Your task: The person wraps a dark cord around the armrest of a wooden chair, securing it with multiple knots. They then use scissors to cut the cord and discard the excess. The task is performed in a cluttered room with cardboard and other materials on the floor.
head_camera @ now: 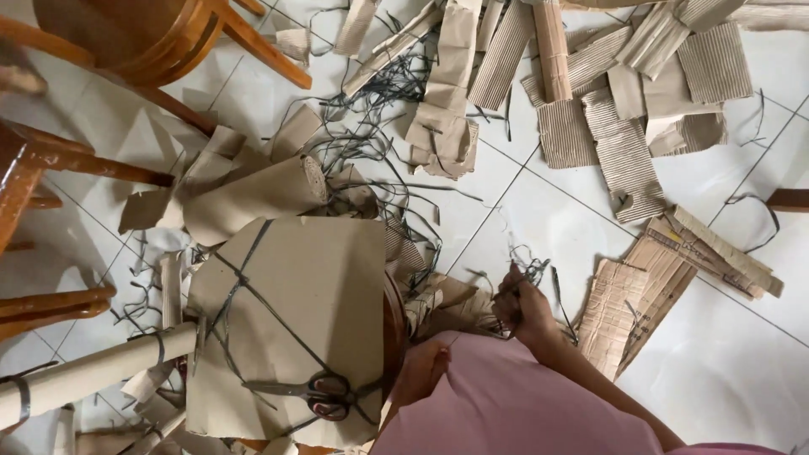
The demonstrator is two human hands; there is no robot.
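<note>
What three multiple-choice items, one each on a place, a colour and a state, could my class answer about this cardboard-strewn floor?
1. Where do the scissors lie?
A on the flat cardboard sheet
B on the wooden stool
C in a hand

2. What colour is the sleeve?
A green
B pink
C black

3. What is the right hand doing?
A resting open
B gripping dark strips
C holding scissors

Answers: 1 A, they rest on the sheet's lower edge; 2 B, the fabric is pink; 3 B, fingers close round the strips.

Person is wearing a plain pink top (506, 404), smooth fabric, no print or pattern showing. Both forearms are showing bare, no sleeves reaching them. Right hand (520, 305) and left hand (424, 371) are wearing no gloves, rings or watch.
</note>
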